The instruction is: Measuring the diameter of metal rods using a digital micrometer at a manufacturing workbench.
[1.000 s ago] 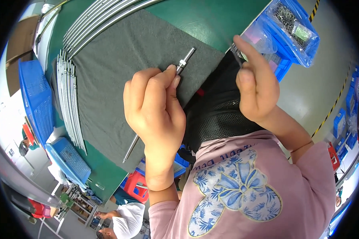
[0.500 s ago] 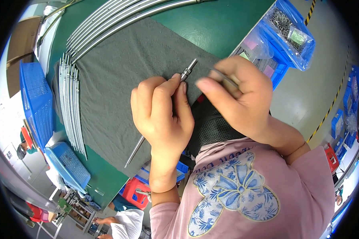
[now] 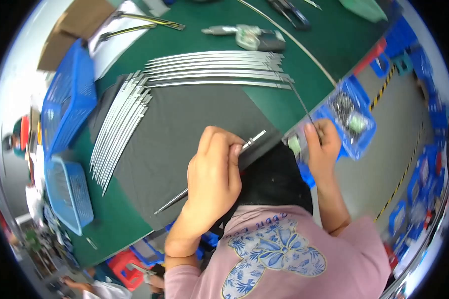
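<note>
While your left hand [image 3: 214,174] grips the silver rod [image 3: 172,201] over the grey cloth [image 3: 184,114], hold it steady, and don't let the thin rod [image 3: 301,102] pinched in your right hand [image 3: 325,148], on the right, bump the far rods [image 3: 214,65].

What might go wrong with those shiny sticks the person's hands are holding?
The silver rod might slip: the left hand grips it with both ends sticking out.

The thin rod pokes well out of the right hand, so a careless swing could knock or scratch something.

The row of rods lies side by side with no visible tie, so a bump could perhaps roll some out of line.
</note>
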`<move>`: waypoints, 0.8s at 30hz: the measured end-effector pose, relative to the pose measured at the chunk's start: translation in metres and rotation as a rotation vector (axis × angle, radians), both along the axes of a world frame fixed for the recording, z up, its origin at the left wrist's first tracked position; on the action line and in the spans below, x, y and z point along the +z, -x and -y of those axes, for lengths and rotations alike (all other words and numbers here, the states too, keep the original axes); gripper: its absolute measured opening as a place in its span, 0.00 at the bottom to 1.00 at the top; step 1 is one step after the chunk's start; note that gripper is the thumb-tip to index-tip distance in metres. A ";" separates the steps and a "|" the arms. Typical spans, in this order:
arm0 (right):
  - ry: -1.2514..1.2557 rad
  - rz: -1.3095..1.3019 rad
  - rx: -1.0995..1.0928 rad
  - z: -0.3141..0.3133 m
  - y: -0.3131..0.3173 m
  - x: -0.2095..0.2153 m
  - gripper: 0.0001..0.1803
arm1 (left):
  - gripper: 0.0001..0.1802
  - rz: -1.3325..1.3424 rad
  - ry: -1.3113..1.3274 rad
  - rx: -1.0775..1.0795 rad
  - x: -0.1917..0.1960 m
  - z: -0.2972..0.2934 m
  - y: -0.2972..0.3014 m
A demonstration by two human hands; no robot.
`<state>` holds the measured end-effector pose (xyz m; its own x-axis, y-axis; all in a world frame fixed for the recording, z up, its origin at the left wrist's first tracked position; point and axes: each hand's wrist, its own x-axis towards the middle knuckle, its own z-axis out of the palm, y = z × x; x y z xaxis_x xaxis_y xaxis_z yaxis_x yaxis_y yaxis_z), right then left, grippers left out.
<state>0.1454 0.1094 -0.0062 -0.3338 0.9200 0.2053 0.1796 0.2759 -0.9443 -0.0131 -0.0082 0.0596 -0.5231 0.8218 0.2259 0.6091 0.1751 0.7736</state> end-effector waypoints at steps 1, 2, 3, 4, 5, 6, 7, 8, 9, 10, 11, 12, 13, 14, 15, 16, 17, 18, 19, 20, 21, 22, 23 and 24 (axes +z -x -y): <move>0.008 -0.014 0.004 -0.004 -0.003 -0.006 0.08 | 0.06 -0.089 -0.054 -0.076 0.006 -0.004 0.004; -0.015 -0.026 0.055 -0.004 -0.001 -0.002 0.08 | 0.09 -0.181 -0.096 -0.150 0.015 -0.005 0.008; 0.039 -0.059 0.038 -0.004 0.001 0.001 0.08 | 0.09 -0.226 -0.018 -0.144 0.024 -0.010 0.005; 0.090 -0.093 0.027 -0.005 0.004 0.004 0.08 | 0.08 -0.338 -0.046 -0.157 0.026 -0.019 0.005; 0.069 -0.100 0.086 -0.005 0.006 0.002 0.08 | 0.08 -0.449 -0.062 -0.168 0.025 -0.031 0.007; 0.041 -0.154 0.030 -0.006 0.008 -0.001 0.08 | 0.06 -0.512 -0.066 -0.193 0.023 -0.043 0.011; 0.015 -0.210 -0.024 -0.010 0.009 -0.003 0.09 | 0.07 -0.576 -0.068 -0.216 0.014 -0.058 0.018; 0.001 -0.219 0.036 -0.012 0.011 -0.004 0.09 | 0.07 -0.579 -0.128 -0.227 0.001 -0.073 0.026; -0.003 -0.229 0.020 -0.012 0.011 0.001 0.09 | 0.09 -0.586 -0.196 -0.249 -0.008 -0.086 0.035; -0.008 -0.236 -0.009 -0.013 0.009 0.003 0.10 | 0.10 -0.599 -0.227 -0.285 -0.018 -0.100 0.044; -0.024 -0.243 0.025 -0.014 0.007 0.002 0.10 | 0.11 -0.611 -0.250 -0.326 -0.028 -0.110 0.051; 0.001 -0.251 0.030 -0.014 0.004 0.001 0.09 | 0.11 -0.623 -0.261 -0.300 -0.034 -0.118 0.056; 0.029 -0.256 0.025 -0.014 0.000 0.000 0.08 | 0.12 -0.647 -0.226 -0.345 -0.039 -0.124 0.058; 0.034 -0.257 0.035 -0.014 -0.001 0.000 0.08 | 0.13 -0.669 -0.188 -0.391 -0.043 -0.129 0.061; 0.023 -0.261 0.048 -0.014 0.001 -0.001 0.08 | 0.13 -0.678 -0.195 -0.377 -0.049 -0.133 0.062; 0.001 -0.241 0.034 -0.015 0.000 -0.002 0.09 | 0.14 -0.672 -0.197 -0.412 -0.050 -0.136 0.060; -0.020 -0.221 0.019 -0.016 0.000 -0.003 0.10 | 0.15 -0.667 -0.199 -0.448 -0.052 -0.138 0.059; -0.017 -0.218 0.021 -0.016 0.000 -0.004 0.10 | 0.15 -0.668 -0.184 -0.468 -0.053 -0.141 0.059; -0.015 -0.215 0.026 -0.016 0.003 -0.004 0.10 | 0.15 -0.665 -0.182 -0.463 -0.051 -0.141 0.062; -0.022 -0.218 0.036 -0.017 0.008 -0.004 0.10 | 0.13 -0.699 -0.208 -0.485 -0.050 -0.139 0.066; -0.028 -0.221 0.048 -0.018 0.012 -0.004 0.10 | 0.12 -0.731 -0.232 -0.505 -0.050 -0.137 0.069; -0.031 -0.220 0.041 -0.018 0.013 -0.005 0.10 | 0.12 -0.730 -0.237 -0.511 -0.047 -0.134 0.069; -0.048 -0.224 0.061 -0.018 0.014 -0.006 0.09 | 0.12 -0.743 -0.295 -0.495 -0.045 -0.128 0.071; -0.062 -0.226 0.085 -0.018 0.016 -0.006 0.09 | 0.12 -0.755 -0.351 -0.476 -0.044 -0.121 0.073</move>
